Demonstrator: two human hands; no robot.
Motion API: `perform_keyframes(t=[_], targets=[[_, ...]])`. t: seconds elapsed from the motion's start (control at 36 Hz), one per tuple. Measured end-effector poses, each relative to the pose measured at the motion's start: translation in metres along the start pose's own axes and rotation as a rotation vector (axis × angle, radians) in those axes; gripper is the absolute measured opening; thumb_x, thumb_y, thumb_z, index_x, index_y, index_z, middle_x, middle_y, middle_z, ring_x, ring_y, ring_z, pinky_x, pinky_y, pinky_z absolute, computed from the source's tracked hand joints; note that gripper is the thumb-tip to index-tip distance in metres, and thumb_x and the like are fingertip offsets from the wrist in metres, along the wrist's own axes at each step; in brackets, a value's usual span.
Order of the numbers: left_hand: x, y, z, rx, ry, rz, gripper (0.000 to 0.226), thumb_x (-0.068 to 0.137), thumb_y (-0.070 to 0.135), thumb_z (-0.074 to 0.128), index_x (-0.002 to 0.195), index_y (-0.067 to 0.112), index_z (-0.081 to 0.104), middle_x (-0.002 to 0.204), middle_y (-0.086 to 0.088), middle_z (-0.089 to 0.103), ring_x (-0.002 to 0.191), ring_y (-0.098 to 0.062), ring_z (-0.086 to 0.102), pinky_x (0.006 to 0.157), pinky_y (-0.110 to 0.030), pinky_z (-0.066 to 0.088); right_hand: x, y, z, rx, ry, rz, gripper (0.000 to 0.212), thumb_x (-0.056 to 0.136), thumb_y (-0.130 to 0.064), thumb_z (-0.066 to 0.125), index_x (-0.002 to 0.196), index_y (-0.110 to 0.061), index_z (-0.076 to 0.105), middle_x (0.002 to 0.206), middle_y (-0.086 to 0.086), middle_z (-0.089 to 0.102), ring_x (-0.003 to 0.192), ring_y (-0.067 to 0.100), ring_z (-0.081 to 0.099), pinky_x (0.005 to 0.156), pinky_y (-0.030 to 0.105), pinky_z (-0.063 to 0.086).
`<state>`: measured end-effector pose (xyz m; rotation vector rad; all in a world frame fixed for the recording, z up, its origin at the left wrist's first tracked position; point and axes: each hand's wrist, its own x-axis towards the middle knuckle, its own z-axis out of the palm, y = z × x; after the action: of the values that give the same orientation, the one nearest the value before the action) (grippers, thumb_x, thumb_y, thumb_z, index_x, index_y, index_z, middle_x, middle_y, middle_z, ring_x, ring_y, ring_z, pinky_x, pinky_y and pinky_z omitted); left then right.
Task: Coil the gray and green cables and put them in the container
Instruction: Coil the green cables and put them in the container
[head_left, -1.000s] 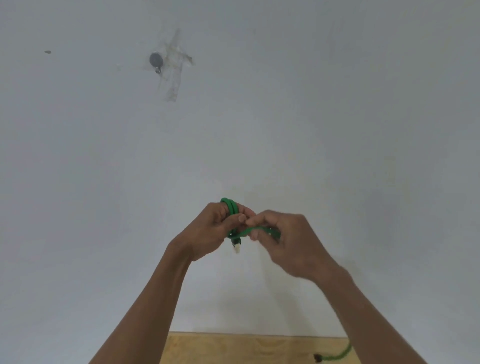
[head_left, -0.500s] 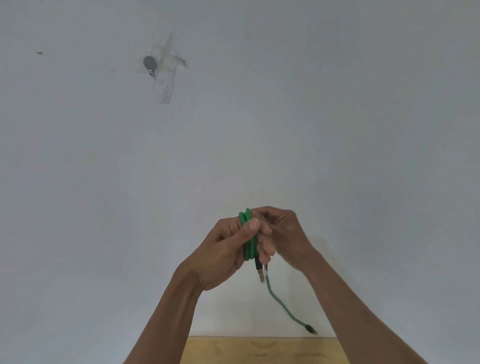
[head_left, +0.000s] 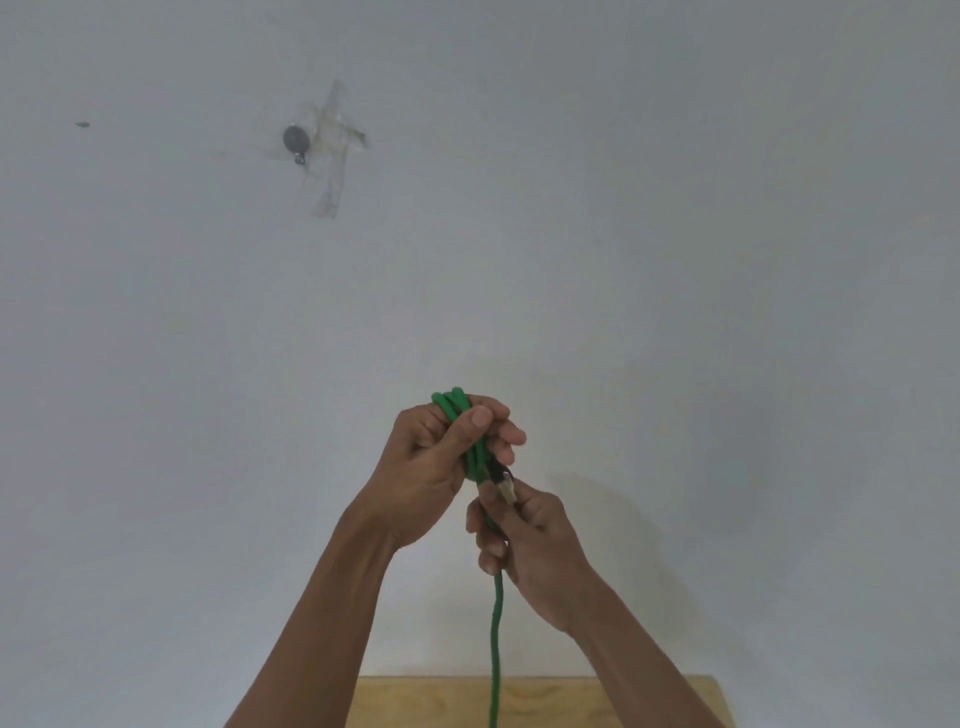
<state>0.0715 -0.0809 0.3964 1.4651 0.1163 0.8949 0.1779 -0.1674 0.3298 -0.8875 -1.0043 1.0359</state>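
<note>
My left hand (head_left: 434, 457) is raised in front of a white wall and grips a bundle of green cable (head_left: 496, 634) loops, which stick out above the thumb. Just below it, my right hand (head_left: 530, 540) is closed around the cable's loose stretch, with a metal plug end showing at its thumb. From the right hand the green cable hangs straight down past the bottom of the view. No gray cable or container is in view.
A white wall (head_left: 675, 260) fills most of the view, with a small gray knob and strips of clear tape (head_left: 311, 148) at upper left. The top of a light wooden surface (head_left: 597, 701) shows at the bottom edge.
My right hand has dropped from beside the left hand to below it and now holds the cable's hanging stretch. The cable hangs straight down instead of curving off to the right.
</note>
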Motion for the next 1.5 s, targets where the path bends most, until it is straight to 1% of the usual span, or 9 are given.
perform_keyframes(t=[0.17, 0.31, 0.42, 0.53, 0.75, 0.94, 1.11, 1.31, 1.5], targets=[[0.003, 0.002, -0.019, 0.193, 0.162, 0.042, 0.026, 0.096, 0.019, 0.054, 0.106, -0.002, 0.066, 0.091, -0.014, 0.075, 0.078, -0.024, 0.068, 0.073, -0.036, 0.057, -0.013, 0.005, 0.008, -0.026, 0.082, 0.046, 0.020, 0.100, -0.015, 0.056, 0.110, -0.012, 0.072, 0.071, 0.005, 0.059, 0.048, 0.012, 0.029, 0.048, 0.029, 0.018], [-0.005, -0.001, -0.032, 0.525, 0.127, -0.049, 0.020, 0.102, 0.010, 0.052, 0.103, -0.001, 0.069, 0.092, -0.012, 0.077, 0.079, -0.027, 0.072, 0.076, -0.046, 0.059, -0.011, -0.011, 0.005, -0.555, 0.069, -0.080, 0.016, 0.093, -0.015, 0.065, 0.104, -0.021, 0.074, 0.067, -0.008, 0.067, 0.049, 0.002, 0.050, 0.051, 0.015, 0.039], [-0.012, -0.002, -0.034, 0.722, 0.002, -0.108, 0.034, 0.105, 0.018, 0.048, 0.089, 0.000, 0.072, 0.085, -0.012, 0.073, 0.075, -0.026, 0.067, 0.072, -0.036, 0.055, -0.001, -0.047, -0.001, -0.900, -0.073, -0.187, 0.027, 0.090, -0.008, 0.059, 0.105, -0.026, 0.072, 0.080, -0.014, 0.072, 0.069, -0.004, 0.064, 0.069, 0.012, 0.045], [-0.020, -0.005, -0.025, 0.558, -0.070, -0.243, 0.057, 0.108, 0.032, 0.033, 0.087, -0.009, 0.066, 0.081, -0.024, 0.070, 0.068, -0.025, 0.063, 0.069, -0.035, 0.052, 0.020, -0.078, -0.006, -1.034, -0.145, -0.291, 0.013, 0.086, -0.027, 0.068, 0.097, -0.033, 0.070, 0.080, -0.016, 0.075, 0.073, 0.007, 0.070, 0.076, 0.033, 0.055], [-0.033, -0.012, -0.007, 0.228, -0.135, -0.284, 0.061, 0.103, 0.050, 0.025, 0.096, 0.003, 0.063, 0.073, -0.015, 0.064, 0.065, -0.027, 0.053, 0.074, -0.044, 0.046, 0.053, -0.089, -0.024, -0.657, -0.144, -0.268, 0.014, 0.070, -0.007, 0.087, 0.080, -0.010, 0.077, 0.069, -0.004, 0.072, 0.062, 0.011, 0.061, 0.065, 0.021, 0.049], [-0.031, -0.008, 0.008, 0.014, -0.199, -0.241, 0.049, 0.103, 0.040, 0.034, 0.096, 0.002, 0.063, 0.071, -0.016, 0.062, 0.060, -0.025, 0.051, 0.074, -0.045, 0.043, 0.049, -0.051, -0.035, -0.248, -0.061, -0.153, 0.027, 0.078, -0.031, 0.080, 0.092, -0.008, 0.078, 0.070, 0.009, 0.070, 0.067, 0.028, 0.056, 0.068, 0.043, 0.046], [-0.014, -0.005, 0.016, -0.184, -0.142, -0.176, 0.044, 0.101, 0.038, 0.039, 0.096, 0.006, 0.068, 0.070, -0.015, 0.062, 0.070, -0.030, 0.059, 0.063, -0.043, 0.045, 0.022, -0.007, -0.017, -0.118, -0.045, 0.035, 0.025, 0.071, -0.030, 0.062, 0.046, -0.026, 0.058, 0.051, -0.004, 0.054, 0.052, 0.019, 0.047, 0.057, 0.032, 0.038], [0.007, -0.006, 0.005, -0.161, 0.019, -0.107, 0.042, 0.104, 0.032, 0.035, 0.102, -0.002, 0.061, 0.071, -0.012, 0.061, 0.061, -0.022, 0.054, 0.074, -0.038, 0.052, 0.004, 0.020, 0.002, -0.316, 0.180, -0.023, 0.039, 0.101, -0.030, 0.054, 0.072, -0.005, 0.062, 0.052, -0.005, 0.043, 0.043, 0.009, 0.033, 0.044, 0.021, 0.029], [0.013, -0.014, -0.001, 0.027, 0.067, -0.080, 0.044, 0.103, 0.032, 0.034, 0.107, -0.004, 0.059, 0.073, -0.012, 0.062, 0.068, -0.023, 0.055, 0.081, -0.042, 0.049, 0.000, 0.018, 0.013, -0.416, 0.214, -0.082, 0.019, 0.100, -0.023, 0.056, 0.107, -0.025, 0.073, 0.068, -0.011, 0.066, 0.053, 0.010, 0.045, 0.050, 0.022, 0.039]])
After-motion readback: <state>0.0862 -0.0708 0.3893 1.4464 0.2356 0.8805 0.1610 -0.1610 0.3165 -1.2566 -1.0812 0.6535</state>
